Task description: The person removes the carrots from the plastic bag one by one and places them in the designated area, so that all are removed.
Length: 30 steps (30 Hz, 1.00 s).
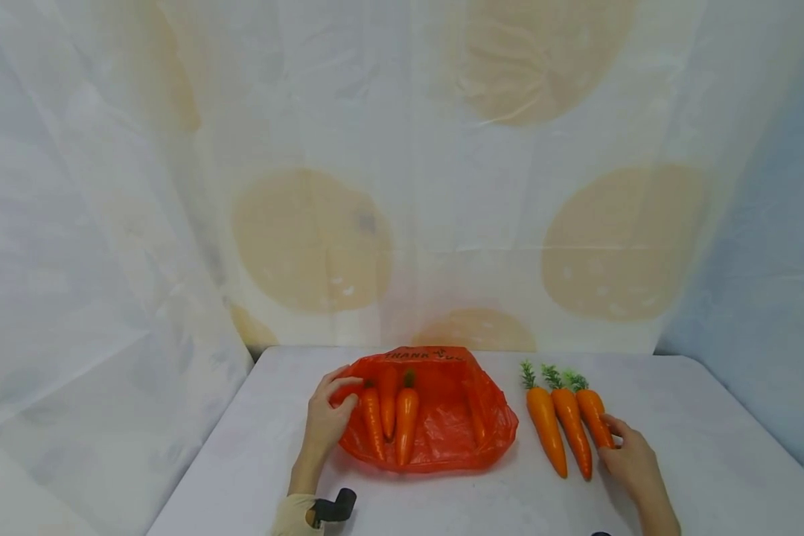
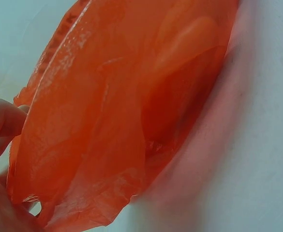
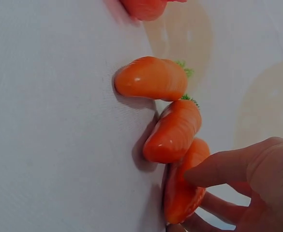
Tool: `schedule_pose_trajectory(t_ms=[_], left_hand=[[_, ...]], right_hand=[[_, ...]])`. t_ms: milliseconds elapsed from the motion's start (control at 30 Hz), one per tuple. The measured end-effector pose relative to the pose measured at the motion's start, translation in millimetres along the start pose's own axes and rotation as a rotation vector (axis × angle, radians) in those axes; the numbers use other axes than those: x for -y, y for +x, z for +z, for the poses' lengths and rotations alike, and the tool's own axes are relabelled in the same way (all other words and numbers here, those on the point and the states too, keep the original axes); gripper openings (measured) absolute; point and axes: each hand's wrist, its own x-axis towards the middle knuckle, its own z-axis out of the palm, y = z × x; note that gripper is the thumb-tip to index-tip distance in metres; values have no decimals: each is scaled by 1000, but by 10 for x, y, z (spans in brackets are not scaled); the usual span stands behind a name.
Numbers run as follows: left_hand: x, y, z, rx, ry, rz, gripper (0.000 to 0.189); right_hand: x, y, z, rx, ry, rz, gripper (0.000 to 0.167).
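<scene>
A red plastic bag (image 1: 442,424) lies on the table with its opening toward me and dark lettering on its upper rim. Several carrots are inside, among them a carrot (image 1: 407,426) with a green top at the left; an orange shape shows at the bag's right side. My left hand (image 1: 327,418) holds the bag's left edge, its fingers partly hidden by the plastic in the left wrist view. Right of the bag, three carrots with leafy tops lie side by side. My right hand (image 1: 635,463) grips the rightmost carrot (image 1: 595,417) between thumb and fingers.
The left carrot (image 1: 546,428) and the middle carrot (image 1: 572,428) of the row lie just left of my right hand. A white table (image 1: 455,506) carries everything. Behind it hangs a pale curtain (image 1: 442,223) with tan round patches, and more sheeting closes both sides.
</scene>
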Motion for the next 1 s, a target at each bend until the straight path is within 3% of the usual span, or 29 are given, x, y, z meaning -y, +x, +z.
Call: schedule_pose_trajectory(t_ms=[600, 833, 1000], left_hand=[[12, -24, 29, -3, -3, 6, 25], [10, -19, 26, -1, 4, 16, 25], [-6, -9, 15, -14, 1, 32, 26]], right_hand=[[-12, -74, -108, 18, -37, 38, 65], [-16, -99, -159, -14, -61, 55, 64], [41, -116, -202, 8, -61, 15, 64]])
